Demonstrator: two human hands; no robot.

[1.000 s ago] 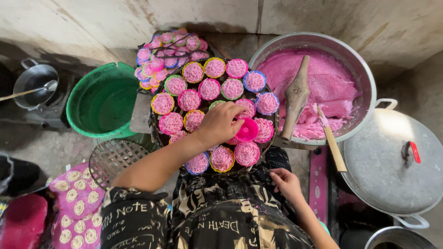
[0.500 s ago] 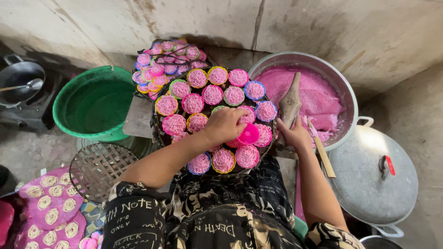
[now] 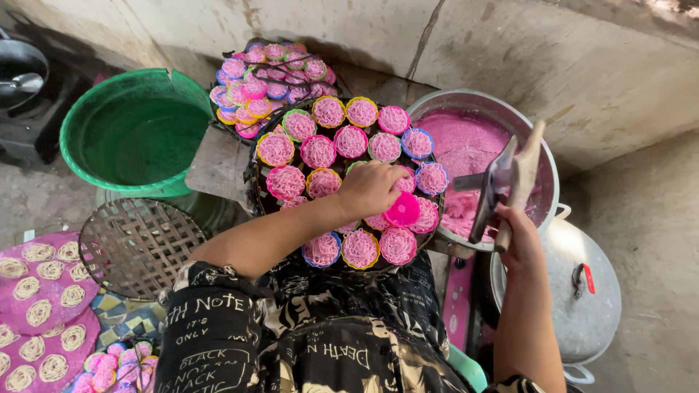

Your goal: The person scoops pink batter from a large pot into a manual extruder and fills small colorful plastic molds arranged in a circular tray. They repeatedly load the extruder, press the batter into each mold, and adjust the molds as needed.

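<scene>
My left hand (image 3: 371,188) rests over a round dark tray (image 3: 256,171) packed with several small coloured moulds of pink noodle nests, and it grips a bright pink mould (image 3: 403,209) near the tray's right side. My right hand (image 3: 518,240) holds a wooden-handled metal press (image 3: 502,182) lifted above a big metal basin of pink dough (image 3: 466,149). A second tray of filled moulds (image 3: 269,76) lies behind the first.
A green plastic bucket (image 3: 135,131) stands at the left, a woven bamboo rack (image 3: 135,246) below it. Pink mats with pale noodle nests (image 3: 40,306) lie at the lower left. A metal lid with a red knob (image 3: 579,291) sits at the right. A concrete wall runs behind.
My right hand reached from my lap to the basin, took the press and lifted it off the dough. My left hand stayed on the pink mould.
</scene>
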